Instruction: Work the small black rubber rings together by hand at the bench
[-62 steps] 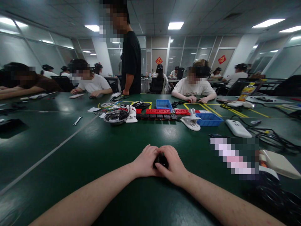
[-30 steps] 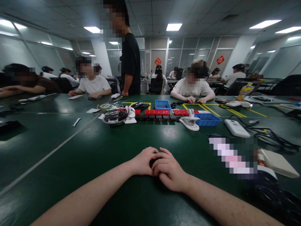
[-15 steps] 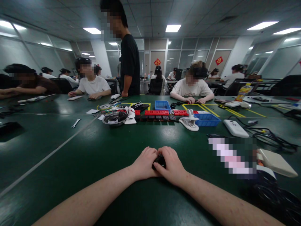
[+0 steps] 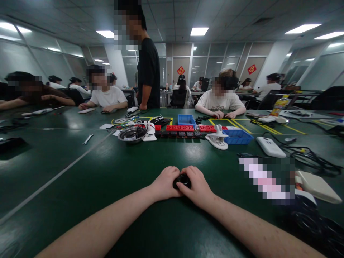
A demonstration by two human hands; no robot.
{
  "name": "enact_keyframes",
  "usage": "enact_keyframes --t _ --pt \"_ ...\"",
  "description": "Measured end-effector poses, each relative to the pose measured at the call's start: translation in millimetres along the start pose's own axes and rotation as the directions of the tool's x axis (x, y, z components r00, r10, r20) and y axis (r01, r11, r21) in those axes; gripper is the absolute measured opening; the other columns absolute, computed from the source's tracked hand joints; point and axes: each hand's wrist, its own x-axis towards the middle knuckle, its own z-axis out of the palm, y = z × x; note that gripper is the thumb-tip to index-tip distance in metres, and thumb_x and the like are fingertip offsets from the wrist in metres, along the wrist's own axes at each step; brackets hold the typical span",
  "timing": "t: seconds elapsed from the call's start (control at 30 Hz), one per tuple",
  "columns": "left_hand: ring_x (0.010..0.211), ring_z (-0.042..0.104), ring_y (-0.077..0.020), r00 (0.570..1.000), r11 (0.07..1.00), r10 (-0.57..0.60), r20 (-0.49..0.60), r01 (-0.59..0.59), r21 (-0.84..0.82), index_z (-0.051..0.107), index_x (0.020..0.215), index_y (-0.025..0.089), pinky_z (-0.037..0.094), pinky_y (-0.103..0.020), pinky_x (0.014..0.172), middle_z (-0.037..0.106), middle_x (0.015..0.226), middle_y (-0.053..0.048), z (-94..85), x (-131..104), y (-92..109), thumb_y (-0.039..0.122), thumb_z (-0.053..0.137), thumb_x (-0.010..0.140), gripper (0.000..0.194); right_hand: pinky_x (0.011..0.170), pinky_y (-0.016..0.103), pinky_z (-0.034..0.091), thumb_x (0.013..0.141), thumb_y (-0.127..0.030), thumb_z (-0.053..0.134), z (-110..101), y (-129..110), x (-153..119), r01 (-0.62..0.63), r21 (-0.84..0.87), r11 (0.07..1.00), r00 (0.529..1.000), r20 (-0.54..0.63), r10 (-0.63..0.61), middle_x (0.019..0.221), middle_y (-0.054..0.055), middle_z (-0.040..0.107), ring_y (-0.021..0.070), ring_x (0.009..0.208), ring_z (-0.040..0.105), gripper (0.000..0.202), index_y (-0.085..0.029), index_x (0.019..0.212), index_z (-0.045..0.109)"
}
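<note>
A small round black object (image 4: 184, 181) with a glossy rim is between my two hands, low over the green table (image 4: 129, 165). My left hand (image 4: 166, 182) wraps its left side, fingers curled and partly hidden behind it. From the right, my right hand (image 4: 195, 184) grips the same object, its thumb across the near rim and its fingers over the far side. The fingertips of both hands nearly meet at the top. The object's underside is hidden.
Beyond my hands are a metal bowl of cables (image 4: 132, 135), a white clamp (image 4: 218, 138), red sockets (image 4: 180, 128) and a blue bin (image 4: 236, 137). A wrench (image 4: 87, 139) lies left. A white device (image 4: 271, 147) and black rings (image 4: 306, 220) are right. People sit across.
My hands have shifted slightly upward in the view, and more of the black object's round rim shows between them. Both hands still hold it.
</note>
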Motion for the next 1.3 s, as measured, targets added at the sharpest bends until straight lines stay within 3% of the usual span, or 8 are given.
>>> enact_keyframes --t 0.2,0.33,0.5,0.67,0.87,1.1,1.3 --pt "0.095 0.045 -0.0223 0.998 0.998 0.049 0.044 -0.047 -0.046 0.058 0.09 0.019 0.038 -0.036 0.086 0.051 0.098 -0.003 1.6 2 -9 0.03 0.069 0.058 0.035 0.082 0.039 0.037 0.06 -0.009 0.046 -5 -1 -2 0.22 0.133 0.966 0.974 0.014 -0.224 0.091 0.005 0.058 0.0196 0.088 0.049 0.032 -0.018 0.089 0.056" --pt "0.097 0.045 -0.0217 0.993 0.994 0.1 0.061 -0.098 -0.041 0.061 0.082 0.02 0.036 -0.036 0.089 0.05 0.099 -0.002 3.4 3 -13 0.032 0.069 0.061 0.025 0.095 0.044 0.028 0.059 -0.007 0.042 -6 -2 -3 0.336 0.162 0.928 0.937 0.045 -0.347 0.086 0.0 0.063 0.0187 0.094 0.049 0.023 -0.021 0.07 0.057" --pt "0.098 0.045 -0.0234 0.996 0.998 0.053 0.07 -0.05 -0.043 0.057 0.095 0.019 0.038 -0.037 0.088 0.05 0.099 -0.004 2.8 3 -13 0.034 0.073 0.055 0.045 0.102 0.045 0.018 0.066 -0.004 0.037 -5 -2 -5 0.409 0.142 0.901 0.902 0.085 -0.423 0.081 -0.004 0.065 0.0165 0.1 0.049 0.026 -0.022 0.062 0.055" --pt "0.103 0.043 -0.0245 0.996 0.997 0.071 0.053 -0.069 -0.033 0.053 0.104 0.022 0.034 -0.04 0.093 0.049 0.107 -0.004 2.5 1 -10 0.042 0.071 0.058 0.054 0.101 0.045 0.022 0.066 -0.008 0.038 -8 -4 -6 0.385 0.141 0.912 0.923 -0.032 -0.384 0.091 0.0 0.062 0.0181 0.099 0.049 0.026 -0.023 0.077 0.057" --pt "0.109 0.04 -0.0265 0.998 0.998 0.06 0.009 -0.06 -0.027 0.043 0.115 0.021 0.03 -0.044 0.097 0.046 0.116 -0.008 3.9 -1 -6 0.045 0.07 0.057 0.068 0.097 0.048 0.027 0.072 -0.032 0.051 -6 -3 -5 0.243 0.083 0.966 0.968 -0.085 -0.236 0.101 0.008 0.056 0.0228 0.097 0.049 0.031 -0.018 0.1 0.05" --pt "0.103 0.042 -0.0264 0.995 0.999 0.003 -0.102 0.001 0.038 0.045 0.106 0.019 0.033 -0.045 0.095 0.045 0.108 -0.008 0.3 -2 5 0.047 0.07 0.054 0.064 0.08 0.04 0.038 0.073 -0.048 0.054 0 2 -4 0.123 0.02 0.992 0.987 -0.106 -0.12 0.094 0.009 0.054 0.0225 0.088 0.048 0.039 -0.016 0.096 0.049" --pt "0.094 0.044 -0.025 0.995 0.997 -0.011 -0.098 0.019 0.078 0.051 0.096 0.02 0.034 -0.044 0.091 0.048 0.099 -0.006 1.7 -3 8 0.043 0.069 0.055 0.05 0.076 0.039 0.037 0.072 -0.042 0.057 -1 0 -3 0.102 -0.071 0.992 0.992 -0.066 -0.106 0.087 0.006 0.054 0.0212 0.083 0.047 0.03 -0.018 0.088 0.052"
